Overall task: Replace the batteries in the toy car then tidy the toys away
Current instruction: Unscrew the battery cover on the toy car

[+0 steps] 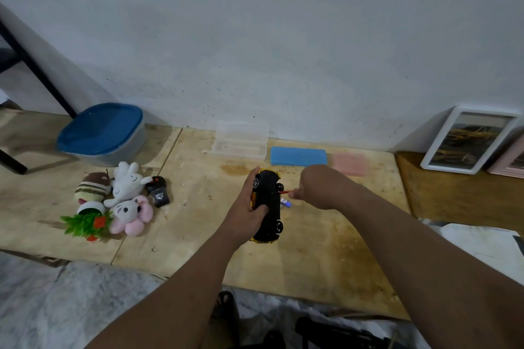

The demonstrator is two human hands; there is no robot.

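On a plywood table (pixel 312 249) against a white wall, the toy car (pixel 268 204) is held underside-up by the closed left hand (pixel 249 210). A red screwdriver (pixel 286 192) is pinched in the right hand (pixel 312 188), tip at the chassis. No writing can be read.

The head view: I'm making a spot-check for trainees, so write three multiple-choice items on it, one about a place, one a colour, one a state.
1. Where is the tub with the lid?
A. far left, near the wall
B. beside the picture frame
C. under the car

2. What colour is the tub's lid?
A. red
B. blue
C. white

3. How is the toy car?
A. standing on its wheels
B. boxed
C. held with its underside up

Key: 1 A, the tub sits far left; 2 B, its lid is blue; 3 C, the left hand grips the toy car, black underside showing, while the right hand applies a screwdriver.
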